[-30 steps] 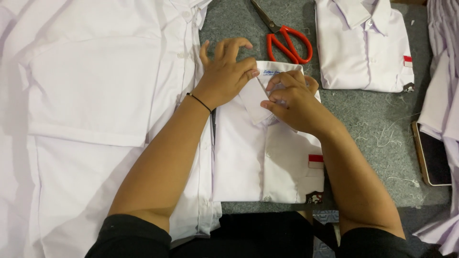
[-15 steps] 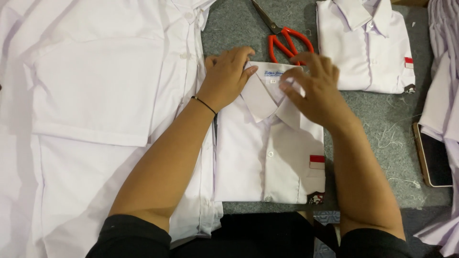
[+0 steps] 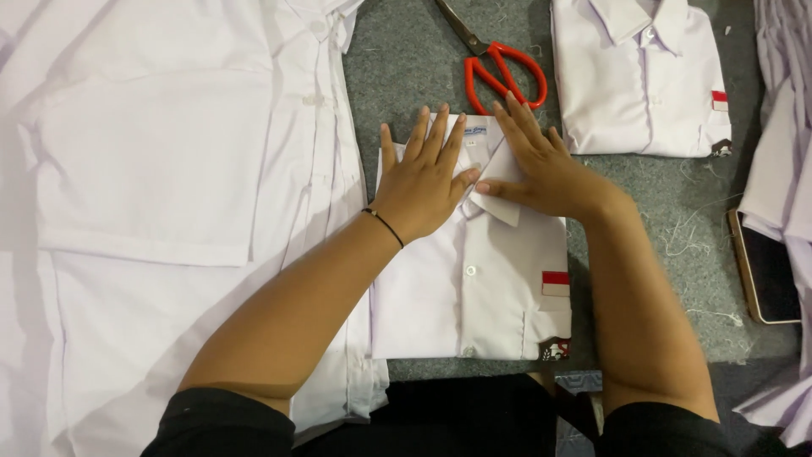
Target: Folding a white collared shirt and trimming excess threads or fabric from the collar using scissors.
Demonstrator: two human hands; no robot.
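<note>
A folded white shirt point(image 3: 474, 296) with a red-and-white chest patch lies in front of me on the grey mat. My left hand point(image 3: 423, 178) lies flat, fingers spread, on the left side of its collar; a thin black band circles that wrist. My right hand point(image 3: 541, 165) presses flat on the collar's right side, fingers pointing up and to the left. The two thumbs nearly meet over the collar's middle. Neither hand grips anything.
Red-handled scissors point(image 3: 499, 72) lie just beyond the fingertips. A second folded white shirt point(image 3: 643, 76) sits at the upper right. An unfolded white shirt point(image 3: 161, 211) covers the left side. A phone point(image 3: 765, 271) and more white cloth point(image 3: 787, 127) lie at the right edge.
Both hands have gone from pinching and adjusting the collar to lying flat and spread over it. The right hand's fingers have opened out and slid up toward the scissors.
</note>
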